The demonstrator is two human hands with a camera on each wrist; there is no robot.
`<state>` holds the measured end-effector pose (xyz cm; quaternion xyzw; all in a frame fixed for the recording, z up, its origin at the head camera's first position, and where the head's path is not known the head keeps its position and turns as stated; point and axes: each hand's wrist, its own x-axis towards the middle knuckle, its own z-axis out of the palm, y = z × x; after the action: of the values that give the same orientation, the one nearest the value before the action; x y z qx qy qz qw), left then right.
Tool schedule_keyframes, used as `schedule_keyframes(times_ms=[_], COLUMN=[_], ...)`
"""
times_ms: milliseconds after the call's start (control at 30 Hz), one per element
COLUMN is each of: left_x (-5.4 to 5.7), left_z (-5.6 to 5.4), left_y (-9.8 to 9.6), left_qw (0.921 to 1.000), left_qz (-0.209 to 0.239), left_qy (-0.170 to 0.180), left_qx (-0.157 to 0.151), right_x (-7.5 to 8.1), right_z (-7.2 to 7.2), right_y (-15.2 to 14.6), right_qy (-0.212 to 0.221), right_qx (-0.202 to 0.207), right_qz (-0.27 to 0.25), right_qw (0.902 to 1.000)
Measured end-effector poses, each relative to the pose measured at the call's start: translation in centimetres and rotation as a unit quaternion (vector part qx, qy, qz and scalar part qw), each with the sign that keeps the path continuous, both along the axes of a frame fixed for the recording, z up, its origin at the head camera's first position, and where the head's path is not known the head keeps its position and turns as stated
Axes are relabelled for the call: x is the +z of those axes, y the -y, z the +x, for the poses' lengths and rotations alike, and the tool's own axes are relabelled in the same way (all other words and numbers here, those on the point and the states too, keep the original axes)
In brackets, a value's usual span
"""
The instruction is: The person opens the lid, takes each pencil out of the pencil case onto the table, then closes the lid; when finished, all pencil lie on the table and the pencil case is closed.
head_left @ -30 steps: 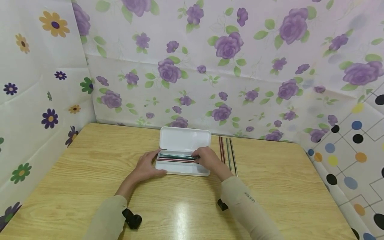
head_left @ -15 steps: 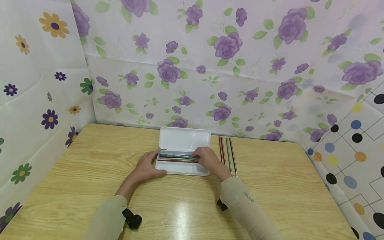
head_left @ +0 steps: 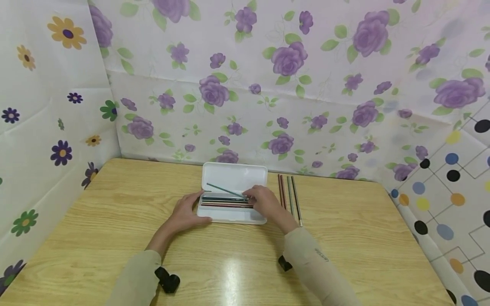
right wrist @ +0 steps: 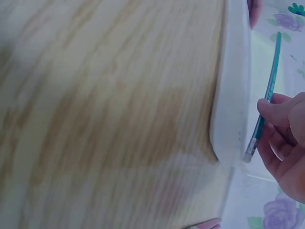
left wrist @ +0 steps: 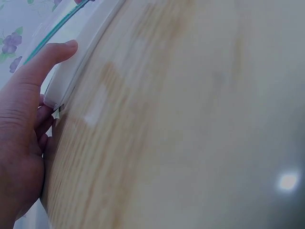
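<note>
A white pencil case (head_left: 229, 217) lies on the table with its lid (head_left: 233, 173) tipped back. Several green and red pencils (head_left: 223, 205) rest lengthwise inside. My right hand (head_left: 265, 203) pinches a green pencil (right wrist: 272, 78) near its eraser end. That pencil slants up to the left above the case, its far end in front of the lid in the head view. At the case's left end my left hand (head_left: 185, 212) grips it, thumb (left wrist: 59, 51) over the near edge and fingers round the far side.
To the right of the case, two reddish pencils (head_left: 282, 191), a green pencil (head_left: 290, 195) and a dark pencil (head_left: 296, 199) lie side by side on the wooden table (head_left: 229, 263). Behind the table hangs a flowered cloth (head_left: 160, 76).
The green pencil in my right hand has lifted out of the row in the case, its left end rising toward the lid. My left hand keeps its place.
</note>
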<state>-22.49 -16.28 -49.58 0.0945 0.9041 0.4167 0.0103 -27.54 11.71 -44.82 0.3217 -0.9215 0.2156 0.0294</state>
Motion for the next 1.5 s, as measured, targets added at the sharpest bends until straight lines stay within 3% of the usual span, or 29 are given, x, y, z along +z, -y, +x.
schedule_keyframes(times_ms=[233, 467, 700, 1000, 1200, 1500], left_x=[-0.2, -0.3, -0.4, -0.4, -0.4, -0.4], left_z=[-0.1, -0.2, -0.2, -0.2, -0.2, -0.2], left_y=[0.1, 0.1, 0.0, 0.0, 0.0, 0.0], left_qw=[1.0, 1.0, 1.0, 1.0, 0.9999, 0.9999], left_qz=[0.002, -0.003, -0.004, -0.009, -0.009, -0.008], left_qy=[0.002, -0.001, -0.004, -0.003, -0.004, -0.005], left_qx=[-0.001, -0.001, -0.001, -0.001, -0.004, -0.004], right_x=[1.1, 1.7, 2.6, 3.0, 2.4, 0.8], right_z=[0.1, -0.2, -0.2, -0.1, 0.1, 0.7], right_y=[-1.1, -2.9, -4.8, -7.6, -10.2, -13.6], right_qy=[0.065, 0.068, 0.104, 0.127, 0.142, 0.175], right_qx=[-0.051, -0.09, -0.124, -0.187, -0.234, -0.271], right_qz=[-0.028, -0.071, -0.139, -0.157, -0.165, -0.166], right_qw=[0.9962, 0.9911, 0.977, 0.9614, 0.9474, 0.932])
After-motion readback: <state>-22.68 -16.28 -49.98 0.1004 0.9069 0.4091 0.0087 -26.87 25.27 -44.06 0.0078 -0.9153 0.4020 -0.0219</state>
